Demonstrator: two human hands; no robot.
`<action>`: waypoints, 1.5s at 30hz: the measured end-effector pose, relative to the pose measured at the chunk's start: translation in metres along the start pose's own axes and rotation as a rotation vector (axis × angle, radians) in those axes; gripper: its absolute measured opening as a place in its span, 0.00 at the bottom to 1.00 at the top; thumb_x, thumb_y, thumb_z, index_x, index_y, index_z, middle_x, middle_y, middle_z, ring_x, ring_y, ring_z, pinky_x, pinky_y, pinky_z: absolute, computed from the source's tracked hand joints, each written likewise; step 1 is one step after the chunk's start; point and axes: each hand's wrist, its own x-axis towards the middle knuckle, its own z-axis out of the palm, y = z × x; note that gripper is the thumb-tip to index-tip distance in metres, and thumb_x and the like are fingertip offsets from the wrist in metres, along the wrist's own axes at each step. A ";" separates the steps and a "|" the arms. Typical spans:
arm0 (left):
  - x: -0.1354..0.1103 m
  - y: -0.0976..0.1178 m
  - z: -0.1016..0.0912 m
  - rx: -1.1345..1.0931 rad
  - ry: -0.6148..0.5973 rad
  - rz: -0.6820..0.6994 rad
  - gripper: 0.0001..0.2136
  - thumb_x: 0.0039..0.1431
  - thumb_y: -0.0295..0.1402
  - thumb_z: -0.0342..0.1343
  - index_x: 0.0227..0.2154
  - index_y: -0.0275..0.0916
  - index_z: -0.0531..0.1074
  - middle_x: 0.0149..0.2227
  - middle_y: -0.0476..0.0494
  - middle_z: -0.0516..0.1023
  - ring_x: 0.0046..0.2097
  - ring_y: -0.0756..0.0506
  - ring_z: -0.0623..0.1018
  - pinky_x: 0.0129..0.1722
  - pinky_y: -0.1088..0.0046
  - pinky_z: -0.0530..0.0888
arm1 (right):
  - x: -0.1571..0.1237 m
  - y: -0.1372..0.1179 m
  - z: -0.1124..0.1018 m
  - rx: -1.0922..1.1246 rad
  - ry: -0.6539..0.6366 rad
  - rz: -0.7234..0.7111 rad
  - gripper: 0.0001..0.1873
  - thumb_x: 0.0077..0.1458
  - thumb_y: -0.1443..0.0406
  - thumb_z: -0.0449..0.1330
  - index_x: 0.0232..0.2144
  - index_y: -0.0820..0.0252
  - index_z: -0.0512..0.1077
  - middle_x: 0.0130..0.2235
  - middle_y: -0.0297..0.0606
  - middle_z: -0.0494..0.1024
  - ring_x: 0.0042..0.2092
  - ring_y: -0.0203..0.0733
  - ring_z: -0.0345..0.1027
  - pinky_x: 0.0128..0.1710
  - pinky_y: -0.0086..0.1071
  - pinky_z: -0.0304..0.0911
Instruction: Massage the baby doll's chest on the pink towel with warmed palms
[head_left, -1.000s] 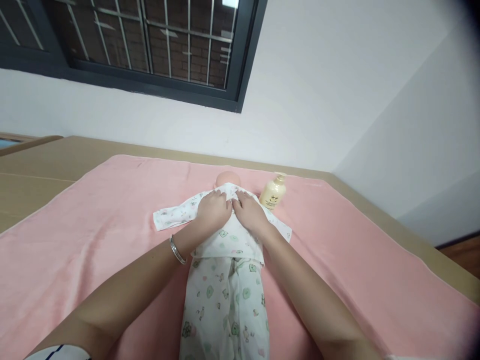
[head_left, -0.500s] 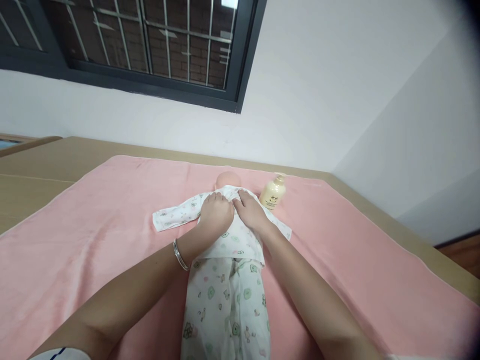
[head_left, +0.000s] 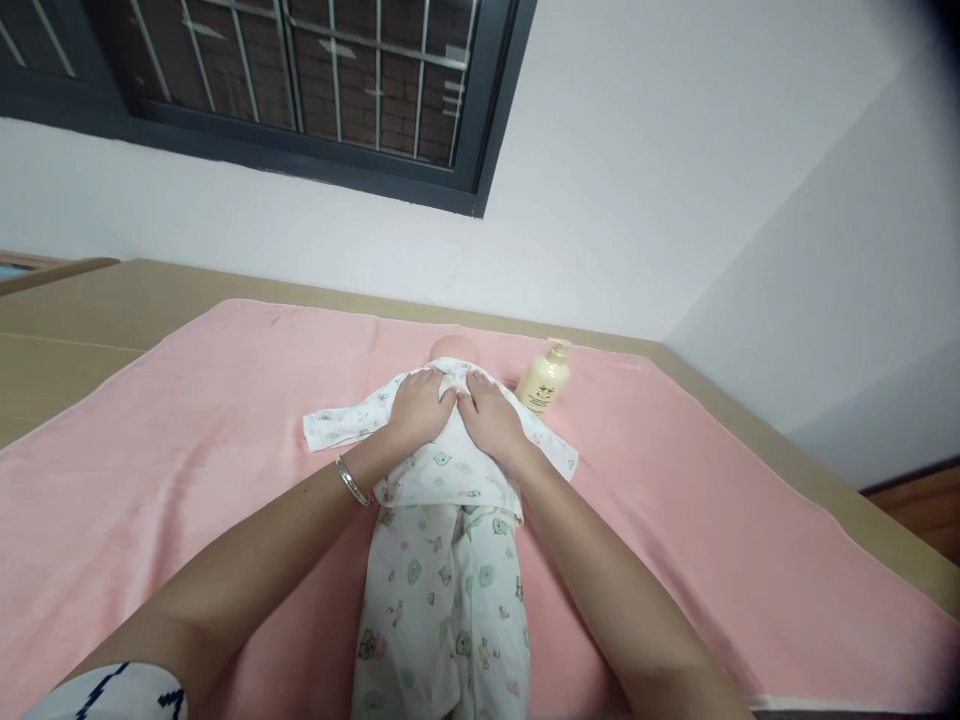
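A baby doll lies stretched out, its bald head (head_left: 454, 349) at the far end. It wears a white printed top (head_left: 442, 465) and matching trousers (head_left: 420, 610). My left hand (head_left: 421, 408) lies flat on the upper left of the top, fingers extended, thumb toward the middle. My right hand (head_left: 491, 415) rests on the upper right in the same way, the two thumbs almost meeting. Neither hand grips anything. The doll's sleeves spread out to both sides. A silver bangle (head_left: 352, 481) circles my left wrist.
A pale yellow pump bottle (head_left: 544, 380) stands to the right of the doll's head. Under everything lies a pink blanket (head_left: 247, 400) on a wooden surface (head_left: 172, 285). Behind are a white wall (head_left: 600, 180) and a dark-framed window (head_left: 480, 150) with bars.
My left hand has gone from curled fingers to lying flat on the top, moving slightly left. My right hand stays on the top, its fingers flatter. The view has shifted slightly.
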 end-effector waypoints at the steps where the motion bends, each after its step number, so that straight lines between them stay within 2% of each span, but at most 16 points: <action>1: 0.000 0.000 0.000 -0.004 -0.001 -0.002 0.18 0.66 0.36 0.42 0.50 0.33 0.71 0.53 0.33 0.76 0.56 0.37 0.74 0.58 0.58 0.67 | 0.002 0.003 0.003 0.007 -0.001 0.008 0.29 0.68 0.60 0.42 0.64 0.72 0.58 0.67 0.53 0.59 0.69 0.50 0.48 0.67 0.42 0.45; 4: 0.000 -0.001 0.000 -0.008 -0.004 -0.010 0.18 0.66 0.36 0.42 0.51 0.33 0.70 0.54 0.34 0.76 0.56 0.37 0.73 0.58 0.58 0.67 | 0.003 0.005 0.007 0.024 0.007 0.019 0.29 0.68 0.60 0.41 0.65 0.73 0.57 0.67 0.54 0.58 0.69 0.50 0.47 0.68 0.43 0.42; 22: 0.000 -0.002 0.001 -0.014 0.012 -0.010 0.19 0.66 0.36 0.43 0.52 0.33 0.71 0.54 0.34 0.76 0.56 0.37 0.73 0.59 0.59 0.67 | 0.001 0.005 0.010 0.042 0.049 0.000 0.29 0.67 0.60 0.43 0.64 0.71 0.59 0.66 0.53 0.60 0.68 0.50 0.50 0.68 0.43 0.43; 27: -0.004 0.003 0.001 0.032 0.006 -0.018 0.19 0.67 0.36 0.42 0.52 0.33 0.70 0.53 0.33 0.76 0.56 0.37 0.73 0.58 0.58 0.67 | 0.006 0.013 0.003 0.064 -0.023 -0.049 0.30 0.68 0.59 0.44 0.65 0.72 0.58 0.67 0.53 0.58 0.69 0.49 0.49 0.68 0.41 0.42; 30: -0.010 0.012 0.001 0.100 0.015 -0.037 0.19 0.67 0.34 0.40 0.52 0.32 0.69 0.54 0.31 0.75 0.58 0.36 0.71 0.59 0.56 0.65 | 0.009 0.023 -0.010 0.125 -0.091 -0.044 0.31 0.67 0.54 0.47 0.65 0.67 0.59 0.67 0.48 0.58 0.69 0.48 0.50 0.68 0.40 0.44; 33: -0.014 0.018 0.001 0.117 0.020 -0.031 0.19 0.67 0.32 0.39 0.53 0.30 0.68 0.57 0.30 0.73 0.61 0.35 0.69 0.61 0.54 0.64 | 0.010 0.028 -0.019 0.172 -0.139 0.008 0.29 0.67 0.52 0.46 0.63 0.61 0.63 0.66 0.44 0.63 0.66 0.47 0.55 0.64 0.38 0.51; 36: -0.012 0.016 -0.001 0.071 0.000 -0.024 0.18 0.66 0.32 0.40 0.51 0.31 0.70 0.56 0.31 0.74 0.59 0.36 0.70 0.61 0.54 0.64 | 0.006 0.018 -0.020 0.050 -0.087 0.018 0.24 0.70 0.58 0.42 0.58 0.64 0.66 0.62 0.47 0.67 0.63 0.47 0.60 0.61 0.37 0.54; 40: -0.002 0.005 -0.008 -0.012 -0.052 -0.016 0.16 0.65 0.33 0.42 0.45 0.35 0.73 0.50 0.35 0.78 0.54 0.38 0.75 0.56 0.58 0.69 | -0.010 -0.015 -0.019 -0.181 -0.037 0.063 0.20 0.68 0.64 0.43 0.49 0.67 0.70 0.52 0.52 0.75 0.56 0.51 0.66 0.53 0.38 0.60; 43: 0.000 0.004 -0.010 0.005 -0.058 -0.018 0.15 0.65 0.34 0.42 0.42 0.35 0.73 0.47 0.35 0.79 0.51 0.38 0.76 0.53 0.60 0.70 | -0.019 -0.030 -0.023 -0.241 -0.061 0.083 0.17 0.66 0.65 0.45 0.44 0.65 0.72 0.46 0.50 0.77 0.50 0.52 0.70 0.45 0.38 0.63; 45: -0.003 0.008 -0.010 0.058 -0.039 -0.017 0.16 0.66 0.33 0.41 0.43 0.34 0.73 0.47 0.34 0.78 0.52 0.38 0.76 0.54 0.60 0.70 | -0.018 -0.027 -0.024 -0.213 -0.059 0.071 0.17 0.67 0.64 0.45 0.45 0.64 0.72 0.47 0.50 0.77 0.50 0.51 0.70 0.46 0.37 0.62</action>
